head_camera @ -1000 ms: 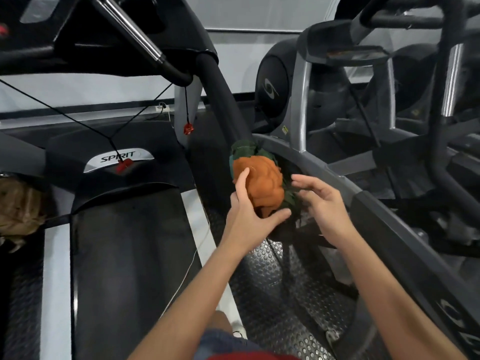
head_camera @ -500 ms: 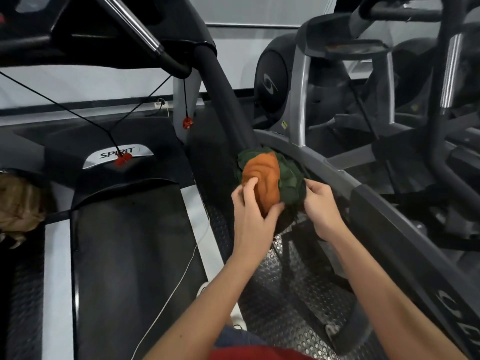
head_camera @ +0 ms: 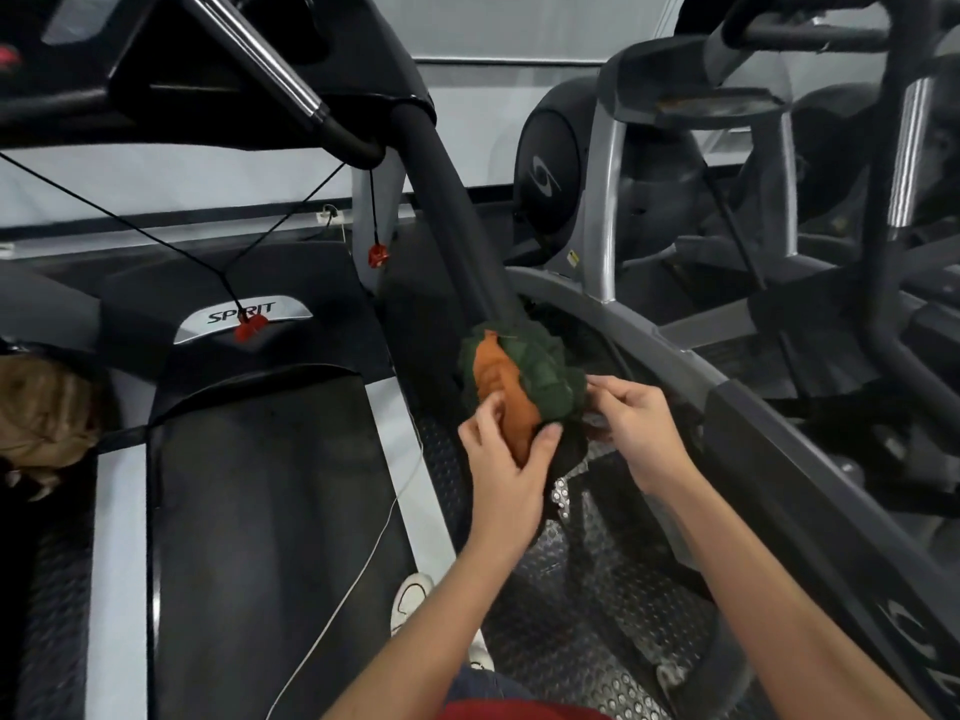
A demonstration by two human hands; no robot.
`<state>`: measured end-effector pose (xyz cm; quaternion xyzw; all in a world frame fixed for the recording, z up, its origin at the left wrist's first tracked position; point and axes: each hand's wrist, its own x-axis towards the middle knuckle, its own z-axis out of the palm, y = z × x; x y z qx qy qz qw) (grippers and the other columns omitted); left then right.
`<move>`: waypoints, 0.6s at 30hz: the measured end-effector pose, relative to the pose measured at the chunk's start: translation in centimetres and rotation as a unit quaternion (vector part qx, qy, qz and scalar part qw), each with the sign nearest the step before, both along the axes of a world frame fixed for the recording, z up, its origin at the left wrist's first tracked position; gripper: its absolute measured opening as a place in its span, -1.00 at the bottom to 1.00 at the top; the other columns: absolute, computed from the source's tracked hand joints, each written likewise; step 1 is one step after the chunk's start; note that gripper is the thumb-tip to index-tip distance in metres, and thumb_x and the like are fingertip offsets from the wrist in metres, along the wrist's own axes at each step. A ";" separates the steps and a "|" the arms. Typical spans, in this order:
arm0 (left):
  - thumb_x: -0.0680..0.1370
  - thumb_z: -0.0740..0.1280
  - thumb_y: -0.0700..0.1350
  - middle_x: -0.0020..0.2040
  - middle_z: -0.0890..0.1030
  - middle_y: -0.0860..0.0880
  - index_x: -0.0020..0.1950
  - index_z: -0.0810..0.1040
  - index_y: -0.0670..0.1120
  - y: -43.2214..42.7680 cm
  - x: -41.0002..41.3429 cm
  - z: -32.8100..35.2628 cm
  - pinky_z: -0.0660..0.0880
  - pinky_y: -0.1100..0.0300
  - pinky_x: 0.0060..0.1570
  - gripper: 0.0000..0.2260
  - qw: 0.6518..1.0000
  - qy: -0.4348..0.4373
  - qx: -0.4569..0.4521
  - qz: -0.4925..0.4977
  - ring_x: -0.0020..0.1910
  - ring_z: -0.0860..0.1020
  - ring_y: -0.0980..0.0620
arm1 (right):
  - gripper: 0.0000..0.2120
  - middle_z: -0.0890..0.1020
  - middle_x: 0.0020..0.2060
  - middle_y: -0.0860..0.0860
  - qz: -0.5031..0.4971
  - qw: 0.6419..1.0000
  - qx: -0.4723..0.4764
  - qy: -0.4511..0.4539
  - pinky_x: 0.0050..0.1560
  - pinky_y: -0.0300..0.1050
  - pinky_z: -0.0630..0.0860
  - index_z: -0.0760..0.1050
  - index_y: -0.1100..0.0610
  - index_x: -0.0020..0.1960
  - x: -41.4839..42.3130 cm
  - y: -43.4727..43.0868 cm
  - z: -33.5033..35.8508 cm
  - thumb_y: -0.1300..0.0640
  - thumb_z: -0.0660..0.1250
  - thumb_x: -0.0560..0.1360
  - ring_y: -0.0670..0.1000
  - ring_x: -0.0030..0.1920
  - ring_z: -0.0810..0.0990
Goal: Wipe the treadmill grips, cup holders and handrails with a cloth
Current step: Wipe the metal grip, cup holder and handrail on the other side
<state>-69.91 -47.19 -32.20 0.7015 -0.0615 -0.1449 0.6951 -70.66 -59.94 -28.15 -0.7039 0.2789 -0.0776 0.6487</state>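
A bunched cloth (head_camera: pixel 524 379), orange on one face and dark green on the other, is wrapped around the lower end of the treadmill's black right handrail (head_camera: pixel 452 200). My left hand (head_camera: pixel 506 465) grips the cloth from below, thumb on the green side and fingers on the orange. My right hand (head_camera: pixel 631 426) pinches the green edge of the cloth on its right side. The rail's end is hidden under the cloth. A chrome and black grip bar (head_camera: pixel 291 80) juts from the console overhead.
The treadmill belt (head_camera: pixel 260 537) and the motor cover marked SPIRIT (head_camera: pixel 241 314) lie to the left. Red safety-key clips hang on black cords (head_camera: pixel 377 254). Another grey machine (head_camera: pixel 675 345) stands close on the right. Studded metal floor (head_camera: pixel 597 589) lies between them.
The cloth has been turned on the rail, so that more green and less orange shows. My right hand went from open beside the cloth to pinching its edge. Both hands shifted slightly down the rail.
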 end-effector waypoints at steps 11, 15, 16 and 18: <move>0.37 0.50 -0.01 0.32 0.23 0.16 0.30 0.42 0.14 2.1 6.7 3.3 0.13 0.26 0.35 -0.47 0.976 -0.145 0.100 -0.126 0.37 0.18 0.11 | -0.72 0.49 0.07 0.00 0.041 0.979 -0.180 -0.081 0.03 -0.34 0.53 0.50 -0.04 0.12 0.7 -2.7 2.9 0.25 0.34 0.48 -0.08 0.04 0.54; 0.38 0.49 -0.17 0.36 0.31 0.20 0.36 0.36 0.06 3.8 7.8 1.8 0.22 0.27 0.38 -0.40 0.983 -0.132 0.040 -0.123 0.40 0.27 0.21 | -0.43 0.32 0.34 -0.07 0.298 0.924 -0.239 -0.030 0.36 -0.20 0.29 0.36 0.02 0.36 3.7 -1.3 3.2 0.21 0.43 0.40 -0.15 0.36 0.28; 0.38 0.48 -0.21 0.31 0.32 0.24 0.34 0.36 0.06 3.7 8.3 1.6 0.24 0.25 0.37 -0.41 0.985 -0.132 0.038 -0.108 0.38 0.30 0.20 | -0.42 0.31 0.36 -0.05 0.314 0.911 -0.265 -0.017 0.40 -0.19 0.23 0.36 0.07 0.37 4.5 -1.1 2.8 0.20 0.44 0.40 -0.15 0.39 0.24; 0.39 0.47 -0.23 0.24 0.34 0.28 0.30 0.38 0.07 3.2 9.3 1.6 0.29 0.34 0.32 -0.45 0.986 -0.142 0.044 -0.077 0.31 0.35 0.19 | -0.45 0.33 0.36 -0.02 0.296 0.907 -0.300 -0.021 0.39 -0.25 0.19 0.38 0.13 0.36 6.0 -0.9 2.3 0.19 0.44 0.41 -0.13 0.38 0.25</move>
